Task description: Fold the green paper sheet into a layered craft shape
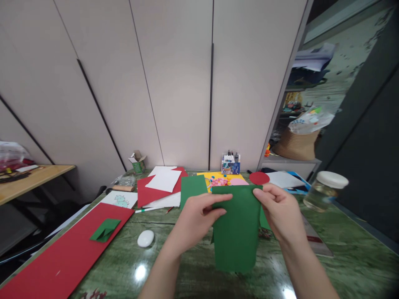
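Green paper point(237, 236) hangs upright over the worktop point(121, 257), its top right corner pinched by the right hand point(280, 207); whether the left hand point(195, 218) grips it too, I cannot tell. Uneven pulling could crease it — and, partly screened behind, pink pieces point(219, 182) could get knocked. A lidded jar point(324, 192) stands near, rightward.

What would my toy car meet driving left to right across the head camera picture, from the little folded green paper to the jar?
Folded green paper → smooth white oval thing → left hand → big green sheet → right hand → jar with a white lid.
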`<state>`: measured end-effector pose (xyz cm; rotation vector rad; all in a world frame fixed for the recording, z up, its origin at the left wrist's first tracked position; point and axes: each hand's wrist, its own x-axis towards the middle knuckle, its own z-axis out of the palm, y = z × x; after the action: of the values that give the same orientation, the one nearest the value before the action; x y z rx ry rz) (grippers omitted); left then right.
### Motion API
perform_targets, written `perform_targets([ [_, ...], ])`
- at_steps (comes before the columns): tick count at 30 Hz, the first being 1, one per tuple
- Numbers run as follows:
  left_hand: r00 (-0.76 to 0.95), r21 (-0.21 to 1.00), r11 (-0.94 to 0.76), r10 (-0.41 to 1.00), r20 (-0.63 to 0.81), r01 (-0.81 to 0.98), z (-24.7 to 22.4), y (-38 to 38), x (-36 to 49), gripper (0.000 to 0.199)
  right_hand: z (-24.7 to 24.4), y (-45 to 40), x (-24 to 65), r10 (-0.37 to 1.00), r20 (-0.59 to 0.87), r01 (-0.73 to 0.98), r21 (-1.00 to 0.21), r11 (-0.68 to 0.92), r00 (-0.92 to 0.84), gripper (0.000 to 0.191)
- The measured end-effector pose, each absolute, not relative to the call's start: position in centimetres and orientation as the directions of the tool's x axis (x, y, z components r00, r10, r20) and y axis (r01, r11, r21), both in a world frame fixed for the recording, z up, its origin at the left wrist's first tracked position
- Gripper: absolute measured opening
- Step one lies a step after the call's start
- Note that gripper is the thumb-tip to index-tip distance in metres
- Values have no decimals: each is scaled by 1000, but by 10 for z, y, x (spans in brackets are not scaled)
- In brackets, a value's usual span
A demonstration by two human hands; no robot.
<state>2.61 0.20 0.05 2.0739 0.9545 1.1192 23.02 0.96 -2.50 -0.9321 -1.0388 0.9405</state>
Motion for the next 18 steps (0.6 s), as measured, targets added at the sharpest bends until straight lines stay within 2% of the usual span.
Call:
perform_targets([
  [5, 390, 762, -567, 808, 441, 313, 2, 2, 26, 33, -25, 9, 230, 930, 275, -170, -932, 320, 246, 21],
  [10, 374, 754, -570, 811, 451, 327, 1, 4, 26, 32, -23, 8, 233, 951, 268, -173, -941, 292, 152, 19],
  [14, 329, 761, -556, 825, 459, 335, -2, 6, 25, 30, -22, 8, 239, 964, 265, -20, -964, 265, 29, 23],
  [18, 304, 789, -511, 854, 421, 342, -4, 8, 24, 27, -26, 12, 243, 956, 286, 110, -954, 278, 70, 33],
])
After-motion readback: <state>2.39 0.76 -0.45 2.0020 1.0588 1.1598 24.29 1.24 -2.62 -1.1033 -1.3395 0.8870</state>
